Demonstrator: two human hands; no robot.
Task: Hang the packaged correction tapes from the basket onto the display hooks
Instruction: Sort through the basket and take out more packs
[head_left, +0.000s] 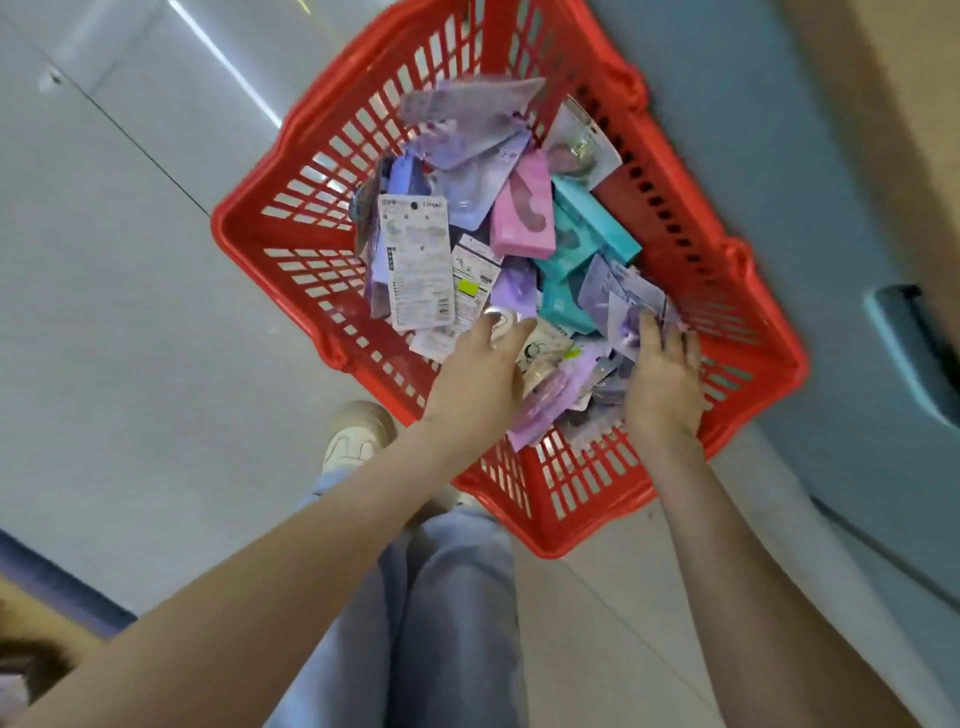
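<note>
Bright, even indoor light with soft shadows. A white glare streak crosses the glossy floor. Wide-angle bending at the edges; detail slightly soft, perhaps motion blur.

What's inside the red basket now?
Loose pile of packaged tapes, a pink packet and teal packets among purple ones; left hand and right hand reach in. Floor of the basket is hidden.

A: What lies in the left half of the frame?
B: Pale grey glossy floor tiles, with a thin white streak of reflected light at the upper left and a dark blue band at the lower left.
A: And on the right?
B: A smooth grey-blue panel with a dark recess at the right edge, and a tan brown board above it. At the bottom centre are light blue denim trousers and one cream sports shoe.
</note>
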